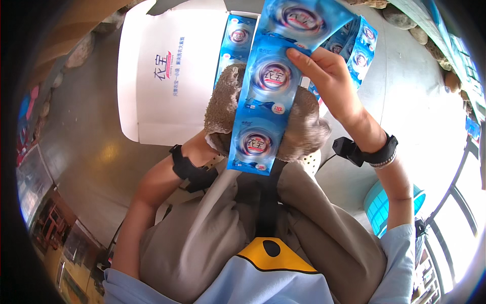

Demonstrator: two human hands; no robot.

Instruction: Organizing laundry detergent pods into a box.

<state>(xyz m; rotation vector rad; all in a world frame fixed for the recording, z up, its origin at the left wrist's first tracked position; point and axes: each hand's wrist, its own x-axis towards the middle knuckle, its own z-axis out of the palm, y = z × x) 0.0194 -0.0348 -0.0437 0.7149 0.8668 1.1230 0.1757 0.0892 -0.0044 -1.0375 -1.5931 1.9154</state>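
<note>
My right hand (330, 72) grips a long strip of joined blue laundry sachets (265, 102), thumb on the printed face. The strip hangs down in front of me, its lower end above my lap. Behind it, brownish-grey fuzzy material, perhaps cloth, shows on the left (224, 102) and on the right (305, 127). I cannot tell whether the two parts are one piece. My left forearm (161, 182) reaches up to the left part, and the left hand itself is hidden. A white cardboard box (167, 110) with printed writing stands open beyond, with more blue sachets (237, 36) in it.
Further strips of blue sachets (362, 53) stand at the upper right. A turquoise plastic basin (376, 207) is beside my right arm. Stones (398, 17) line the edge of the grey floor (95, 121). A black strap with a small device (349, 150) sits on my right wrist.
</note>
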